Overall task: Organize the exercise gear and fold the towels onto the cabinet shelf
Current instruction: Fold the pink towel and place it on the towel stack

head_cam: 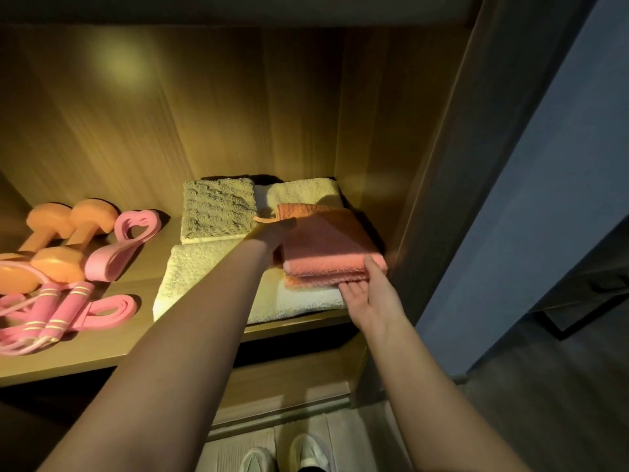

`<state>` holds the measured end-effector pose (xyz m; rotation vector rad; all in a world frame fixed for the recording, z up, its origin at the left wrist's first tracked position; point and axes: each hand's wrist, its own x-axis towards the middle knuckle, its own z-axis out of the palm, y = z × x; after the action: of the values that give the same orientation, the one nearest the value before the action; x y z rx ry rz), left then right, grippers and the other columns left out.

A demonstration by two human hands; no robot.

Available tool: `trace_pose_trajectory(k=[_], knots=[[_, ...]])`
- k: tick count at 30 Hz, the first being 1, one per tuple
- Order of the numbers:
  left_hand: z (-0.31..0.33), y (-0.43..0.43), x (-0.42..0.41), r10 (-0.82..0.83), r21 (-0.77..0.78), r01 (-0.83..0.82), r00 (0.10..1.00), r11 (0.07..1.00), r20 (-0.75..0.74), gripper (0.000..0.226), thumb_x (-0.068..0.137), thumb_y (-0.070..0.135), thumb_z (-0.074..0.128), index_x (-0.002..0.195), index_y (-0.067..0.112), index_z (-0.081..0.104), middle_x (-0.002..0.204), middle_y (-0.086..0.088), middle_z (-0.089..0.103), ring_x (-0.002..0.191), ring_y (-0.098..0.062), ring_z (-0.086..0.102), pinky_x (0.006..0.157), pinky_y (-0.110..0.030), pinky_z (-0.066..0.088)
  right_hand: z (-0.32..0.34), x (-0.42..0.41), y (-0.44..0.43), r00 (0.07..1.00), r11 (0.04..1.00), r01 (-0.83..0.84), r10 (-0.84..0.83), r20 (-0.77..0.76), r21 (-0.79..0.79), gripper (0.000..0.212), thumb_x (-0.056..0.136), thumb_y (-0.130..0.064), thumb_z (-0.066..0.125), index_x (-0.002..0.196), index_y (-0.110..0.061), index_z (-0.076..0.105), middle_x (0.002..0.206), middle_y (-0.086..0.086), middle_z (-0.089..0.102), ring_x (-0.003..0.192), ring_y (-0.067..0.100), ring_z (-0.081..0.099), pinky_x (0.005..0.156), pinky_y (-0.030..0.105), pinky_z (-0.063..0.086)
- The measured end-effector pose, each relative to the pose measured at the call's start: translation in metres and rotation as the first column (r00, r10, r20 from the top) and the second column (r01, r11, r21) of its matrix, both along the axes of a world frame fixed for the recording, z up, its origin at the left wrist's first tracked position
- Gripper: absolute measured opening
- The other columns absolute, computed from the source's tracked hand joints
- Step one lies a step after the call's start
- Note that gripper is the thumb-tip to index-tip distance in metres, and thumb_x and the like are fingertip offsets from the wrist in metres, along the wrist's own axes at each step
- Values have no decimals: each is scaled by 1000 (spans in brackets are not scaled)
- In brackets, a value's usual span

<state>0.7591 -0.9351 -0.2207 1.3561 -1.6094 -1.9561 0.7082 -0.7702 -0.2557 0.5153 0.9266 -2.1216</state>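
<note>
right grip (369,294) pinches the near corner of the folded pink towel (326,243); left grip (272,235) sits at its far edge, hold unclear in shadow. an uneven let-go could skew it off the white towel (306,303) beneath both grips.

There's just the one camera, worn on the person's head, looking forward and steeply down from close in at the lit cabinet shelf (102,349). Its wide lens sits roughly centred on the pink towel (326,240). It also takes in the white shoes (306,451) at the very bottom edge.
</note>
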Motion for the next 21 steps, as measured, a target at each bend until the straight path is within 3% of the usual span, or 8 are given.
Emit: trace_pose_trajectory(k=[4,9,11,13,14,17,19,21], knots=[[-4,-4,-14,89,-222,-99,995,970,-56,29,94,16,63,114,-4,62,109,-21,68,100,-34,66,91,-51,54,-2,-4,-10,999,999,32,-32,-31,-14,38,95,-9,61,131,-3,51,138,20,51,132,32,48,111,44,39],[-23,-13,-4,15,-110,-1,992,994,125,34,93,29,64,113,2,60,98,-17,71,85,-31,69,77,-50,59,-11,-2,-7,999,1000,-9,9,-34,0,36,96,-9,60,130,-4,52,139,21,51,130,33,50,110,45,41],[-23,-15,-6,7,-214,30,985,976,173,36,94,29,62,118,2,59,90,-13,67,76,-27,64,72,-44,57,-9,3,-1,996,998,-51,53,-66,43,44,96,-11,59,137,-2,47,142,22,47,132,35,47,108,45,43],[-20,-16,-10,2,-481,163,946,861,324,43,95,27,59,130,3,51,108,-12,60,92,-25,56,83,-41,52,-6,7,10,968,976,-147,175,-179,159,44,99,-15,56,139,-2,45,139,22,50,124,33,56,102,42,49],[-18,-14,-11,28,-609,289,889,739,456,49,96,29,57,136,5,44,123,-13,54,105,-25,52,90,-38,48,-3,10,17,925,941,-197,272,-265,275,39,100,-19,54,136,-4,49,131,19,57,114,28,62,97,39,53],[-12,4,-4,-20,-618,702,666,355,745,43,99,34,42,134,8,43,147,-15,38,130,-32,40,114,-43,34,0,19,38,624,729,-8,539,-566,685,14,98,-22,53,109,-15,58,103,2,63,86,13,64,71,16,53],[-18,14,5,-178,-563,788,609,248,773,44,101,36,31,132,9,45,155,-19,31,134,-35,36,118,-48,25,6,19,44,293,640,274,656,-696,718,6,97,-19,51,100,-21,56,102,-7,55,81,3,55,63,7,42],[-25,18,16,-226,-624,761,648,175,727,60,103,44,22,155,14,15,164,-4,-2,151,-23,3,121,-48,6,15,14,36,31,619,412,724,-689,669,18,100,-17,47,115,-18,57,113,-7,50,92,-2,50,77,6,40]])
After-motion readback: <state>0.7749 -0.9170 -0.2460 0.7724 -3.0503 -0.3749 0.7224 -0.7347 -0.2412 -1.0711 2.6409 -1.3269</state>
